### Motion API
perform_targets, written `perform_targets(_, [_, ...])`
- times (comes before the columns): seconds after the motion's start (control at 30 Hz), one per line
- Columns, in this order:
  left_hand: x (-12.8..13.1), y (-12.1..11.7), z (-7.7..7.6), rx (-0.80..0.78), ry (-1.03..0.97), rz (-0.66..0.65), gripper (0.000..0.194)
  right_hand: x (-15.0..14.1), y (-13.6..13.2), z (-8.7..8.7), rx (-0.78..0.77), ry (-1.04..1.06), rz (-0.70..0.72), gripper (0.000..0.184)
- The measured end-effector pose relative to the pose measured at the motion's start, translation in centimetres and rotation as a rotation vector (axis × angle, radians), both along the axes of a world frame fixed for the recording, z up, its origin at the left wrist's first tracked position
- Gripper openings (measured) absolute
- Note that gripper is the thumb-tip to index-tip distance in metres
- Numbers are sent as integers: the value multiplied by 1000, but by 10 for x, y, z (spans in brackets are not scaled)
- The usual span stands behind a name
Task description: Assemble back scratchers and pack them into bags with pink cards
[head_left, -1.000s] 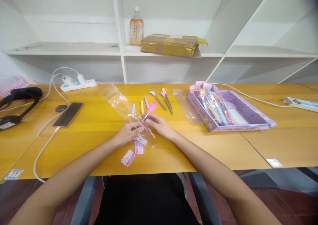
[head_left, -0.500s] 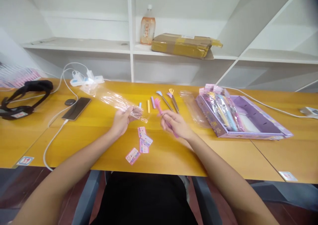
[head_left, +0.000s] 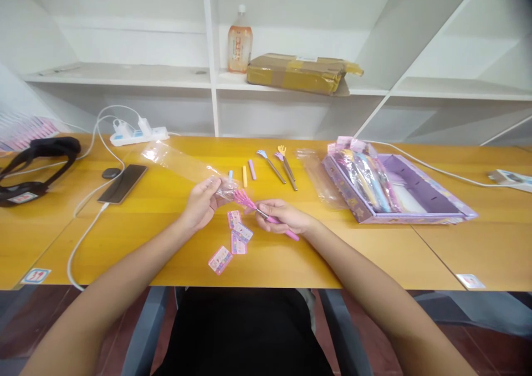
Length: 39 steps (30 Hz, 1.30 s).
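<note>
My left hand (head_left: 202,203) is closed on the near end of a long clear plastic bag (head_left: 178,163). Closed round its handle, my right hand (head_left: 282,216) grips a pink back scratcher (head_left: 245,199) with a claw-shaped head and a metal shaft. The pink claw points left and meets the mouth of the bag; whether it is inside I cannot tell. Beyond my hands lie a blue-headed back scratcher (head_left: 271,165) and an orange-headed one (head_left: 286,163) beside a purple-headed one. A yellow handle piece (head_left: 245,176) and a purple one (head_left: 252,169) lie nearby. Several printed cards (head_left: 220,260) lie below.
At right stands a purple display box (head_left: 432,219) with bagged back scratchers (head_left: 368,179). Another clear bag (head_left: 318,176) lies beside it. At left are a phone (head_left: 123,184), a black strapped headset (head_left: 39,171), cables and a power strip (head_left: 139,136). A bottle and taped carton occupy the shelf.
My right hand has brought the pink back scratcher left and down, its claw turning from upward to the bag's mouth. My left hand keeps hold of the bag. The view has shifted slightly.
</note>
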State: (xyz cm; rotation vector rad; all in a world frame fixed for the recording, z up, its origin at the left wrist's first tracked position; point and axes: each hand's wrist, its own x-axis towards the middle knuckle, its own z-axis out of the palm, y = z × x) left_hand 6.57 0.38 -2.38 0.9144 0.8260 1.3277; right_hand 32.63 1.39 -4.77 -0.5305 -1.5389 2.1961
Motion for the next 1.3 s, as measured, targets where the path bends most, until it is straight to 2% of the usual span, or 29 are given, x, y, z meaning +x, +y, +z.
perform_targets(0.33, [8, -11, -8, 34, 116, -172, 43, -6, 0, -6, -17, 115, -15, 37])
perform_targets(0.43, [11, -13, -8, 40, 141, -211, 41, -9, 0, -8, -29, 109, -40, 41])
perform_targets(0.5, [8, -10, -3, 55, 144, -163, 39, -8, 1, -7, -25, 98, -88, 44])
perform_targets(0.7, [-23, 17, 15, 106, -10, 162, 31, 5, 10, -2, -5, 151, -315, 37])
perform_targets(0.77, [-33, 26, 16, 56, -62, 220, 23, 9, 13, -3, 33, 181, -359, 38])
perform_targets(0.87, [-40, 34, 16, -23, -87, 235, 12, 12, 14, -4, 106, 177, -367, 42])
perform_targets(1.0, [-38, 32, 14, -47, -87, 159, 11, 10, 12, -6, 134, 131, -384, 46])
perform_targets(1.13, [-26, 18, 6, -19, -20, -16, 26, 3, 15, -9, 164, 64, -422, 41])
perform_targets(1.3, [2, -5, -11, 20, 116, -194, 41, -11, 16, -16, 371, -23, -492, 49])
